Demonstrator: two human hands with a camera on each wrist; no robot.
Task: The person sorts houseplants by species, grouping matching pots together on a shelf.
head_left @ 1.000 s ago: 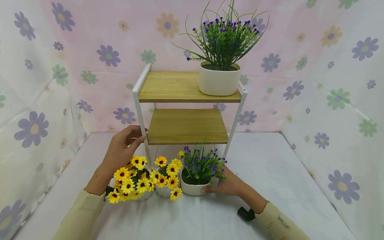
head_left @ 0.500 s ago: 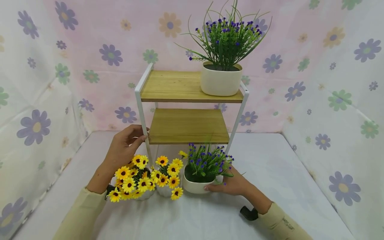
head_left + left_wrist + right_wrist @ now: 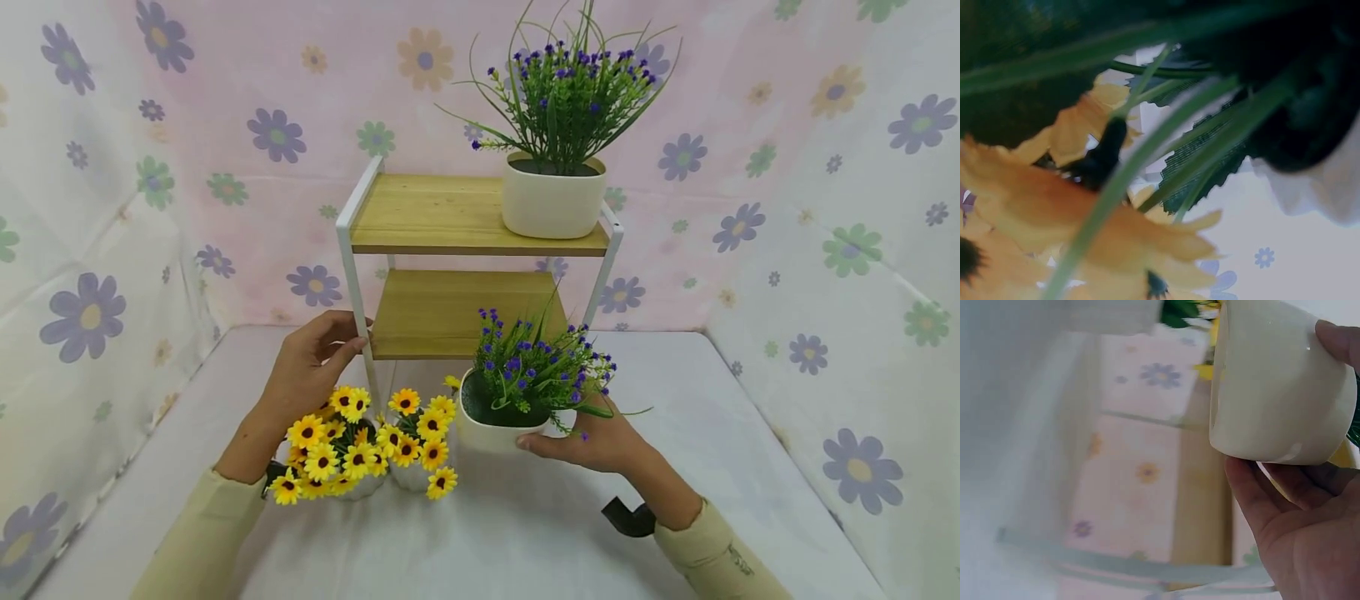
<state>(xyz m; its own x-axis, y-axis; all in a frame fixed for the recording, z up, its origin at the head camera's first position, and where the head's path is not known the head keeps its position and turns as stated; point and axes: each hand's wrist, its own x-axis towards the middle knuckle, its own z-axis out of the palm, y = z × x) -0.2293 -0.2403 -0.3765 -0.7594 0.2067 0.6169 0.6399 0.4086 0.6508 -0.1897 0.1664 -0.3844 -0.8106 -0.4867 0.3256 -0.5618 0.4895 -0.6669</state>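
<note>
My right hand [image 3: 600, 437] holds a small white flowerpot [image 3: 491, 437] of purple flowers, thumb on its near side. The pot is off the table, tilted, in front of the lower shelf board [image 3: 420, 312]. In the right wrist view, the thumb and fingers of my right hand [image 3: 1316, 531] grip the pot [image 3: 1279, 381]. My left hand [image 3: 307, 367] pinches the front left white post [image 3: 351, 287] of a two-tier shelf rack, its far fingertips hidden behind it. Yellow flowers [image 3: 1147, 231] fill the left wrist view, where the left hand is hidden.
Two white pots of yellow flowers, one left [image 3: 322, 458] and one right [image 3: 420, 442], stand before the rack near my left forearm. A larger white pot [image 3: 553, 200] of purple flowers sits right on the upper board [image 3: 427, 212]. Flower-printed cloth [image 3: 202, 275] closes in the sides and back.
My right hand has lifted the small pot of purple flowers from the table, moving it slightly right and tilting it. My left hand stays at the post.
</note>
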